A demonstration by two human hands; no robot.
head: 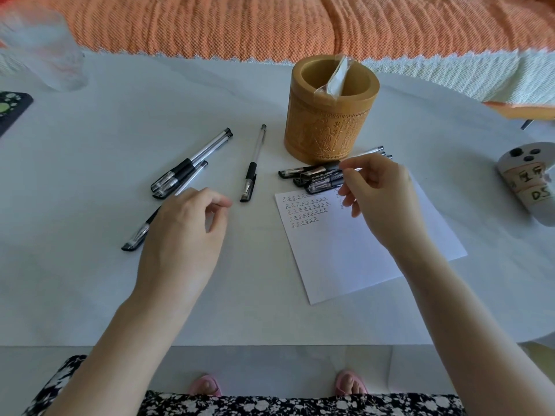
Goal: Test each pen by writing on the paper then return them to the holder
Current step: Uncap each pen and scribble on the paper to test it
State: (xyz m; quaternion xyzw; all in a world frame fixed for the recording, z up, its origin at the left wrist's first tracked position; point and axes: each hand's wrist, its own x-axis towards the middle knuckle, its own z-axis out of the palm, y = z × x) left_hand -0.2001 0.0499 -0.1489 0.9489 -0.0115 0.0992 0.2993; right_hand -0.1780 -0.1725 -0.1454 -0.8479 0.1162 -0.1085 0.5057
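A carved wooden pen holder [330, 115] stands at the back of the white table, with a plastic wrapper inside it. In front of it lies a pile of several capped black pens [318, 177] at the top edge of a white paper [360, 250] carrying rows of written marks. My right hand [381, 199] hovers over that pile, fingertips pinched on one pen of the pile. My left hand [183, 232] hangs open above the table, holding nothing. One pen [252, 166] lies alone in the middle. Several more pens [192, 163] lie at the left, one partly under my left hand.
A dark phone [12, 111] lies at the left edge and a clear plastic cup [45, 49] behind it. A grey controller-like device [528, 181] with labels sits at the right edge. An orange blanket [270, 22] lies beyond the table.
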